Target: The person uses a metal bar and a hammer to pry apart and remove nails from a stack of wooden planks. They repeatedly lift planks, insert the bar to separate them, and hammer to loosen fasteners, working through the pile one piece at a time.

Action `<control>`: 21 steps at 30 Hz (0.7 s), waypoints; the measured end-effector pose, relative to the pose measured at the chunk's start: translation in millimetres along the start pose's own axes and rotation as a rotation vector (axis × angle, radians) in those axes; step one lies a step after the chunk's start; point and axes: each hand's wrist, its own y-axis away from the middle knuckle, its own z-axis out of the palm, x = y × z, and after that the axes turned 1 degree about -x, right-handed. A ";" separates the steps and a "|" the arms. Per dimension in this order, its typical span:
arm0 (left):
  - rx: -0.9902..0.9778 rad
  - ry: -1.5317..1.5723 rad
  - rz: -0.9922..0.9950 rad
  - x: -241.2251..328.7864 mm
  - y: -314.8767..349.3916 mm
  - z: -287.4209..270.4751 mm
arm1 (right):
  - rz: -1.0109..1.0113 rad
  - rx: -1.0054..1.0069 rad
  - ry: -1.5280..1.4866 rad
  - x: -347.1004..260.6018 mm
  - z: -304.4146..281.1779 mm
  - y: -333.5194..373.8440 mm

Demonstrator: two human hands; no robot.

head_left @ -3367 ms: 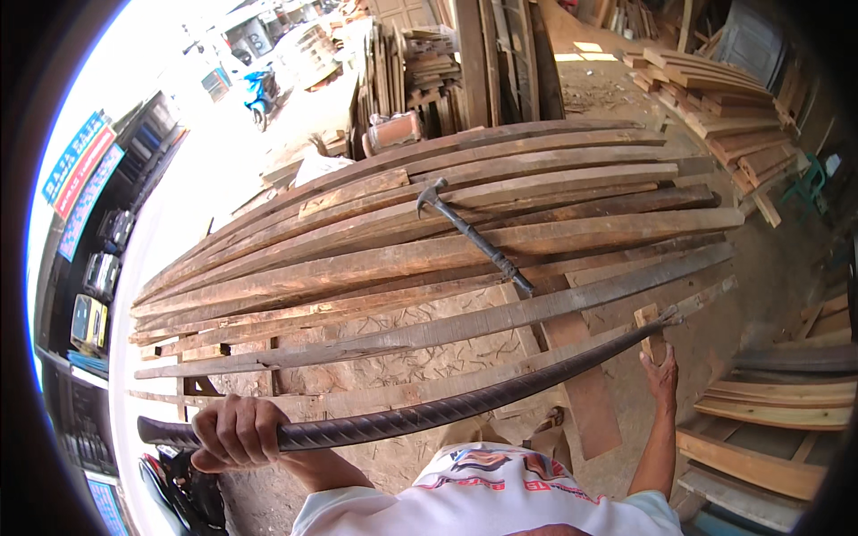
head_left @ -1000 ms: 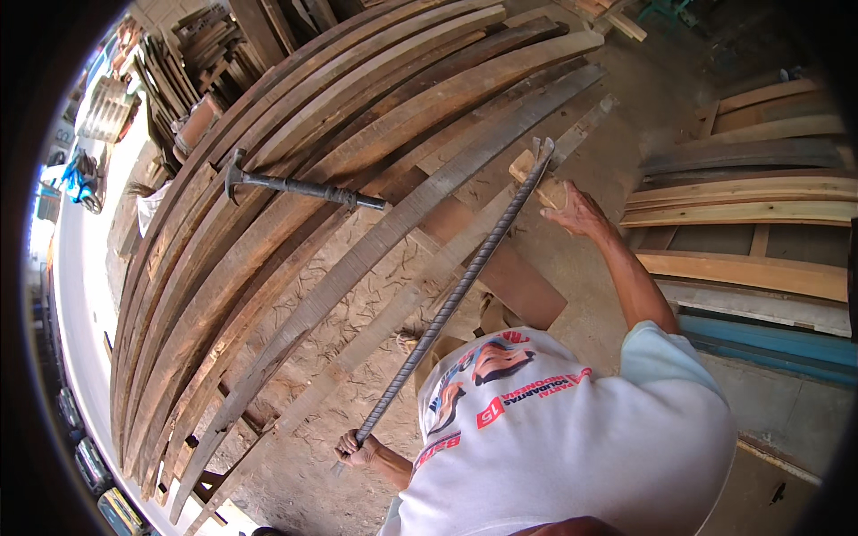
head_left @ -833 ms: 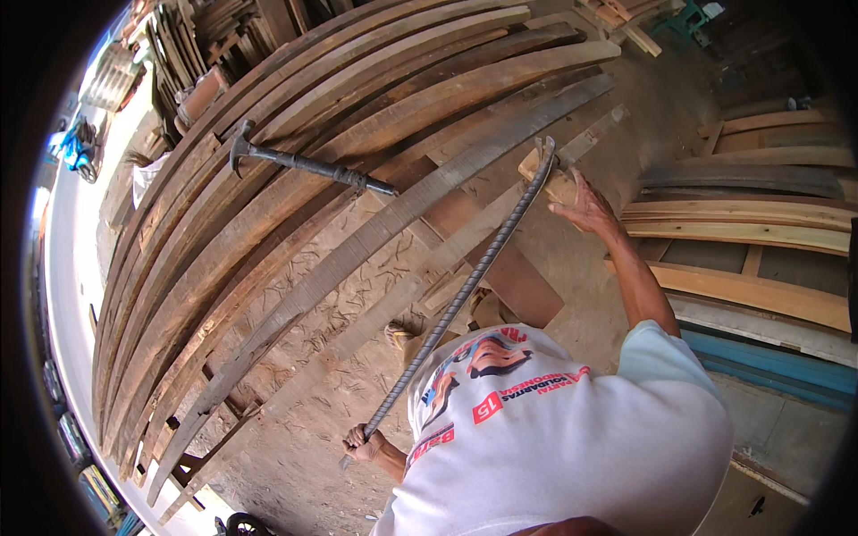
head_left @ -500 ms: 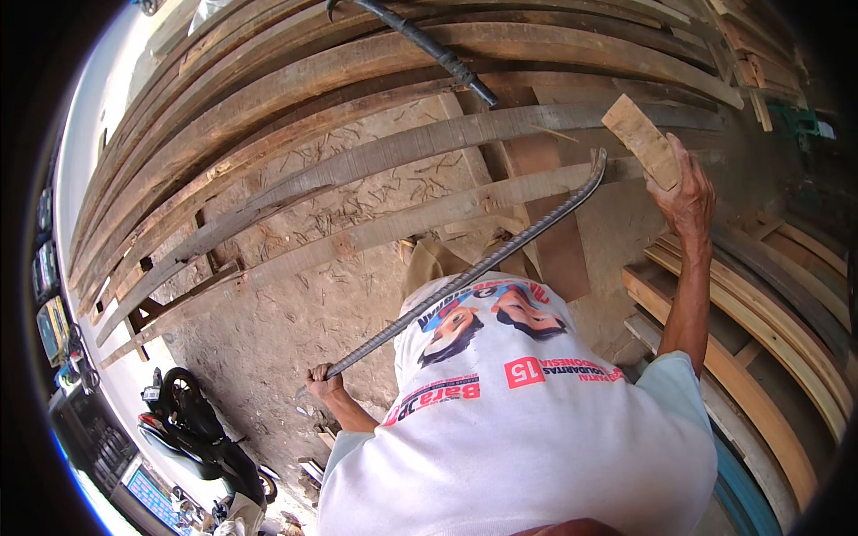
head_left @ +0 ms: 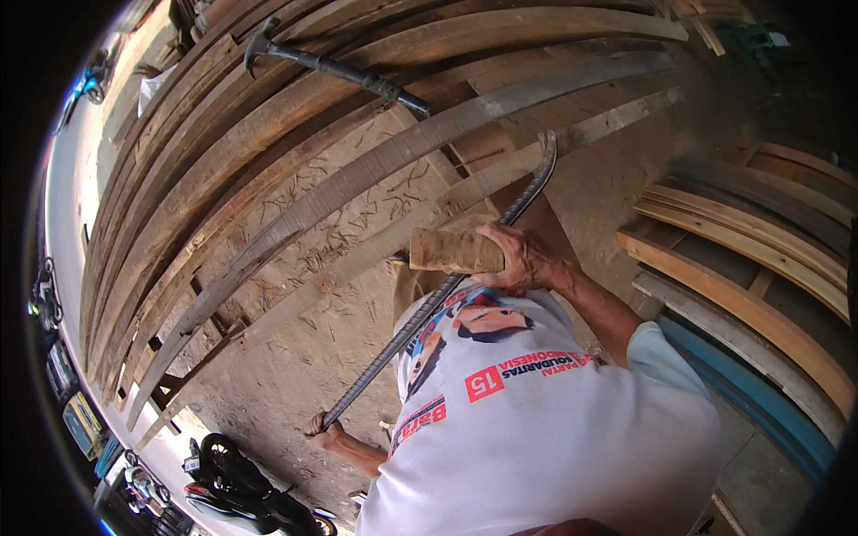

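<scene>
My left hand (head_left: 323, 432) is closed round the lower end of a ribbed steel pry bar (head_left: 386, 357). The bar slants up to the right across the front of my body, and its curved, flattened tip lies near a narrow timber beam (head_left: 572, 136). A short wood block (head_left: 454, 251) is gripped at its right end by my right hand (head_left: 523, 257). Block and hand cover the upper middle of the bar; whether they touch it I cannot tell. Beyond them, a hammer (head_left: 335, 70) with a dark handle rests across the beams.
Several long timber beams (head_left: 295, 116) lie side by side ahead of me. Stacked wooden frames (head_left: 715, 268) stand on the right, with a blue panel (head_left: 751, 384) beside them. Nails or splinters litter the dirt floor (head_left: 277, 357). A motorcycle (head_left: 246, 487) is parked at lower left.
My right hand has brought the wood block down and left from above the beams to the bar in front of my body. The left hand keeps its grip. The view has shifted.
</scene>
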 end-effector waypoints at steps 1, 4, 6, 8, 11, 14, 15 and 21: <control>-0.083 -0.002 0.011 5.0 9.2 22.7 | -0.089 0.032 0.047 -0.8 10.6 0.6; -0.322 -0.061 0.080 31.6 43.2 98.7 | -0.116 0.032 0.004 -7.5 10.0 -6.8; -0.485 -0.080 0.125 54.0 65.0 156.9 | -0.084 0.074 -0.075 -14.8 1.7 -10.0; -0.589 -0.053 0.283 49.5 119.9 235.0 | -0.087 0.182 -0.136 -19.4 -8.2 -10.6; -1.029 0.096 0.408 12.1 227.9 325.3 | -0.012 0.354 -0.317 -24.9 -22.1 -8.6; -1.547 0.232 0.123 14.8 271.4 385.1 | 0.049 0.597 -0.483 -25.9 -33.9 -10.5; -1.567 0.228 0.277 11.9 287.5 403.7 | 0.079 0.662 -0.537 -28.2 -40.9 -13.1; -1.853 0.106 0.143 -49.4 376.4 490.1 | 0.119 0.906 -0.699 3.1 -114.2 -13.2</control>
